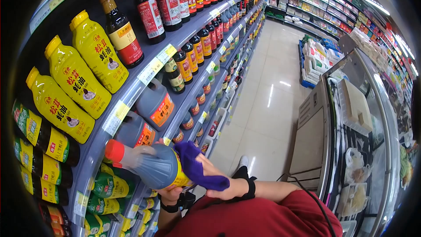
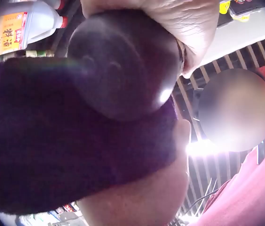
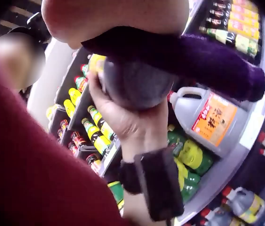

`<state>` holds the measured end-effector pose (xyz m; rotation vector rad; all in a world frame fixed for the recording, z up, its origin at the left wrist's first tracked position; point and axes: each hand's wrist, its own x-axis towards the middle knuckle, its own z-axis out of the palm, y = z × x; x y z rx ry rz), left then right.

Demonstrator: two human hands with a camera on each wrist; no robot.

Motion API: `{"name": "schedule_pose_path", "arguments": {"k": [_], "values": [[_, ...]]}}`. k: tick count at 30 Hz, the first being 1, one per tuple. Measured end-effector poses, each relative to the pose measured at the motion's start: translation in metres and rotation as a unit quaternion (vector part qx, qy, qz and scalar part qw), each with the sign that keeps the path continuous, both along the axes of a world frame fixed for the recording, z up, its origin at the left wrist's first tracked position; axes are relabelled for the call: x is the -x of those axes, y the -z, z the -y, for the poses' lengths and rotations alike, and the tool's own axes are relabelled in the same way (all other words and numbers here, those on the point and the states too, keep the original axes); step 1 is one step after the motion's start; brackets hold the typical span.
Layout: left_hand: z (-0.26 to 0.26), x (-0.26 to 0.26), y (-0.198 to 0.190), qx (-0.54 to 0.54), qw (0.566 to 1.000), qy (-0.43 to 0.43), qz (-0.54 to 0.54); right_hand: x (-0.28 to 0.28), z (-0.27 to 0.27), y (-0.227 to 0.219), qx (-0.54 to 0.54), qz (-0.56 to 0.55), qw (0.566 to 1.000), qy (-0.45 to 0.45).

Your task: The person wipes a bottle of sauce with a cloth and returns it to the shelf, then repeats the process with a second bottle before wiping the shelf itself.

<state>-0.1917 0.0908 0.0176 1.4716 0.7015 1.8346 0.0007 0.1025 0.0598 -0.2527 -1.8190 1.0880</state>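
Note:
A red-capped bottle [image 1: 160, 166] with a dark body, clear neck and yellow label lies tilted in front of the shelves, its cap toward the left. My left hand [image 1: 171, 192] grips it from below; in the right wrist view that left hand [image 3: 130, 122] curls round its side near the round base [image 3: 134, 87]. My right hand [image 1: 215, 177] holds a purple cloth [image 1: 193, 164] against the bottle's lower end. In the left wrist view the cloth [image 2: 76, 141] overlaps the dark bottle base [image 2: 123, 66]. The cloth hides most of the right fingers.
Shelves on the left hold yellow oyster sauce bottles [image 1: 79, 79], dark sauce bottles [image 1: 149, 13] and orange-labelled jugs [image 1: 155, 103] close behind the held bottle. A shelf edge with price tags [image 1: 151, 71] runs alongside. Across the tiled aisle [image 1: 250, 118] stands a glass-topped display case [image 1: 372, 105].

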Motion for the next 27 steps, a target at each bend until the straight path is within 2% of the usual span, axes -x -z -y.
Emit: {"name": "schedule_pose_path", "arguments": {"k": [1,2,3,7,9,10,11,12,13,14,15,18,19,20,21,22,23,24,25,26,27], "values": [[0.002,0.000,-0.001,0.002,1.000,0.000,-0.001,0.000,-0.002,-0.004,0.024,-0.013,0.999,-0.018],[0.003,0.000,-0.002,0.003,1.000,0.014,-0.002,0.001,-0.001,-0.006,0.118,-0.062,0.990,-0.054],[0.004,-0.001,-0.006,0.004,1.000,0.028,-0.004,-0.001,-0.003,-0.019,0.207,-0.095,0.964,-0.136],[0.009,-0.006,-0.023,0.006,0.997,0.079,-0.008,-0.014,-0.013,-0.010,0.253,-0.068,0.950,-0.169],[0.014,-0.012,-0.032,0.007,0.995,0.102,-0.008,-0.016,0.000,-0.020,0.298,-0.076,0.932,-0.191],[0.017,-0.015,-0.035,0.008,0.994,0.113,-0.008,-0.014,0.008,-0.028,0.361,-0.111,0.907,-0.187],[0.020,-0.017,-0.039,0.009,0.992,0.124,-0.009,-0.013,0.007,-0.027,0.361,-0.110,0.906,-0.189],[0.025,-0.018,-0.041,0.076,0.989,0.126,0.001,-0.012,0.003,-0.025,0.288,-0.074,0.945,-0.134],[0.025,-0.021,-0.041,0.076,0.989,0.125,-0.001,-0.011,0.000,-0.020,0.211,-0.037,0.974,-0.076],[0.023,-0.023,-0.041,0.089,0.989,0.115,-0.012,-0.008,-0.001,-0.010,0.312,-0.071,0.942,-0.100],[0.022,-0.026,-0.041,0.101,0.989,0.105,-0.023,-0.008,-0.004,-0.006,0.311,-0.073,0.942,-0.100],[0.021,-0.038,-0.048,0.120,0.987,0.108,-0.001,-0.012,-0.007,-0.001,0.404,-0.165,0.880,-0.187],[0.019,-0.040,-0.046,0.117,0.988,0.104,0.017,-0.014,-0.004,0.000,0.404,-0.165,0.880,-0.187],[0.011,-0.040,-0.044,0.066,0.993,0.097,-0.014,-0.016,0.000,0.001,0.467,-0.187,0.837,-0.216],[0.007,-0.043,-0.043,0.067,0.993,0.098,-0.014,-0.016,0.004,0.003,0.526,-0.209,0.788,-0.243],[0.004,-0.046,-0.042,0.073,0.992,0.103,0.027,-0.016,0.004,0.014,0.529,-0.227,0.770,-0.276],[0.002,-0.050,-0.043,0.078,0.989,0.109,0.067,-0.014,0.005,0.020,0.529,-0.228,0.770,-0.276],[0.000,-0.058,-0.047,0.193,0.975,0.014,0.106,-0.012,0.006,0.025,0.537,-0.253,0.752,-0.287],[-0.001,-0.055,-0.043,0.194,0.975,0.014,0.105,-0.011,0.007,0.030,0.544,-0.276,0.734,-0.298],[-0.004,-0.050,-0.037,0.120,0.989,0.056,0.069,-0.011,0.008,0.039,0.544,-0.277,0.733,-0.298],[-0.007,-0.047,-0.032,0.044,0.994,0.097,0.032,-0.011,0.007,0.049,0.566,-0.285,0.706,-0.315]]}}
